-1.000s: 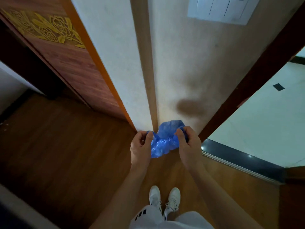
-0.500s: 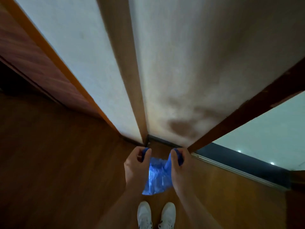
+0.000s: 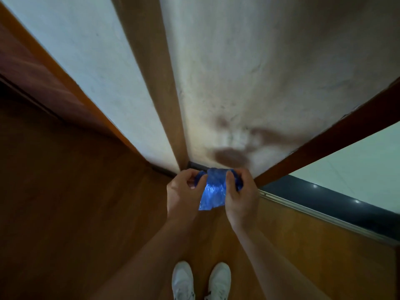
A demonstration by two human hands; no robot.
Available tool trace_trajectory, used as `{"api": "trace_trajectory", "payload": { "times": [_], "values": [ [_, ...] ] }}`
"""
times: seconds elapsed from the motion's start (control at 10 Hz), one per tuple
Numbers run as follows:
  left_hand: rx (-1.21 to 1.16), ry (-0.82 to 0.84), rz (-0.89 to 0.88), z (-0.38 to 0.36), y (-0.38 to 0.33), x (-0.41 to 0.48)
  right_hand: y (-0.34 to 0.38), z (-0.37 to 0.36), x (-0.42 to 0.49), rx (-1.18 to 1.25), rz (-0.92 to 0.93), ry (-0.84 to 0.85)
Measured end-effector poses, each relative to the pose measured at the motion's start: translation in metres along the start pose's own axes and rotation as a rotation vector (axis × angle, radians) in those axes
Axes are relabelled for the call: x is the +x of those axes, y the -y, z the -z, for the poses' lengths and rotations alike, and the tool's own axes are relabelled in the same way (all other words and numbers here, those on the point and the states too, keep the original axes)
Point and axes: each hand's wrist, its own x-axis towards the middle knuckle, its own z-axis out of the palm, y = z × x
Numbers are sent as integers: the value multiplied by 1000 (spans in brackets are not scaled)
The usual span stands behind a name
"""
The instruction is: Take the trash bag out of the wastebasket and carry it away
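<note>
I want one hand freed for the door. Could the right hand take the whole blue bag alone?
Probably yes: the right hand already grips the bag, which is small and bunched, with the left hand holding its other side.

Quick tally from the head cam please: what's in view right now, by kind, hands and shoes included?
Blue plastic bag, bunched between both hands: 1
Hands, left hand and right hand: 2
White shoes: 2
Wastebasket: 0 in view
Total: 5

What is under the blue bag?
Below the blue bag, held by the left hand and right hand, lies bare wooden floor. The floor right behind the hands is covered.
</note>
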Motion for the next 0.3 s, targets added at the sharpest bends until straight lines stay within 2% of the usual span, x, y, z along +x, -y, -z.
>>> {"api": "trace_trajectory", "payload": {
  "times": [0.1, 0.2, 0.3],
  "values": [
    [194, 90, -103, -2, 9, 4, -16, 8, 6, -274, 203, 66],
    [706, 205, -288, 6, 25, -3, -40, 30, 4, -756, 425, 278],
    [882, 241, -395, 23, 28, -9, -37, 45, 4, -880, 448, 360]
  ]
}}
